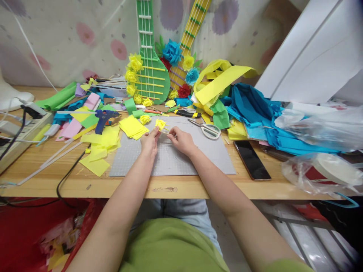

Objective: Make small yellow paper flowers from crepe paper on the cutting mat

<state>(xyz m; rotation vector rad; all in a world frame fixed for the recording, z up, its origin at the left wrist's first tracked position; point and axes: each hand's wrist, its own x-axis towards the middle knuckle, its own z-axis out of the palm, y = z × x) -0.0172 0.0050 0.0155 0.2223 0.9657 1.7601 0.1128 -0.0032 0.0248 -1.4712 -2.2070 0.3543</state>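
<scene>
At the far left of the table (167, 187) lies a power strip (31, 132) with plugs and cables; below it, near left, is a red bag (22, 226) with scraps inside. Right of the strip, a blue glue gun (101, 120) lies among pink, green and yellow paper, with yellow sheets (98, 166) scattered on its near side. A neat yellow stack (132, 127) comes next, overlapping the far left edge of the grey mat (176, 164), with a loose flower (145, 119) at its far right.

Over the mat's far half, the left hand (151, 142) has its thumb and fingers closed on a small yellow bloom (160, 124), which sits at the fingertips, just right of the stack. Behind, a green lute (155, 81) edged with yellow flowers leans against the wall, a yellow lute (195, 22) to its right.

The right hand (181, 140) is just right of the bloom, fingers curled, thumb and forefinger drawn together at a thin stem; I cannot tell how firmly they grip it. A knife (185, 113) lies beyond. Scissors (211, 131) rest at the mat's far right, a phone (252, 160) is nearer and further right, and blue paper (252, 104) heaps beyond it.
</scene>
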